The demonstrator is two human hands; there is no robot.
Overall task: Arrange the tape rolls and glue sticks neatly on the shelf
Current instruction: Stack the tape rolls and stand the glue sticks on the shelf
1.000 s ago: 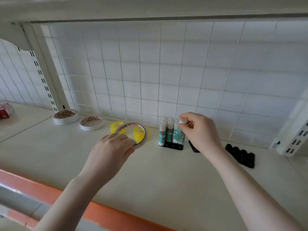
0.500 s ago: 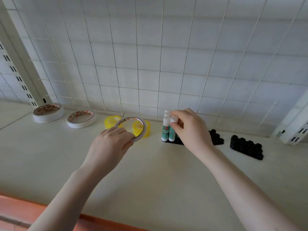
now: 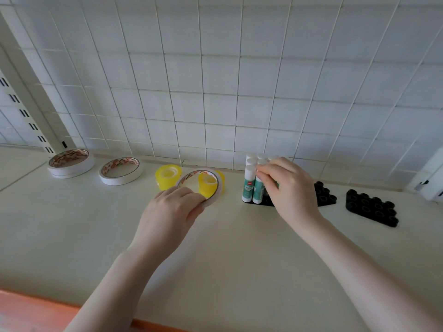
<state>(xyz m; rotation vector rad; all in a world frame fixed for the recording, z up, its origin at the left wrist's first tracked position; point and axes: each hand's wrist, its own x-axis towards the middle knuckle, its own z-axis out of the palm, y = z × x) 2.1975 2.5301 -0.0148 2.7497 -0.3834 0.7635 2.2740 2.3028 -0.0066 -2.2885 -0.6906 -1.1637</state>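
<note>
1. White wire grid panelling (image 3: 215,92) backs a pale cream shelf (image 3: 72,236), and an orange edge strip (image 3: 36,315) runs along the shelf's near rim at the lower left.
2. At the far left a slotted upright post (image 3: 26,111) rises from the shelf's back corner.
3. Near that post a stack of white tape rolls (image 3: 70,163) lies flat, and just beside it, apart from it, a single white tape roll (image 3: 120,170) lies flat too.
4. Next come two small yellow tape rolls (image 3: 167,179), side by side near the back wall; the right one shows through the ring held in front of it.
5. The left hand (image 3: 171,213) curls its fingers round the lower rim of a white tape ring (image 3: 213,196) and holds it tilted on edge, above the shelf.
6. Right of that, a cluster of green-and-white glue sticks (image 3: 248,183) stands upright in a black holder tray (image 3: 323,195).
7. The right hand (image 3: 291,188) pinches the cap of the front right stick with curled fingertips and hides the sticks behind it.
8. A second black holder tray (image 3: 371,208) sits well apart to the right, its sockets unfilled.
9. At the far right edge a white bracket (image 3: 429,178) meets the wall.
10. Open shelf lies wide in front of both hands, down to the orange strip.
</note>
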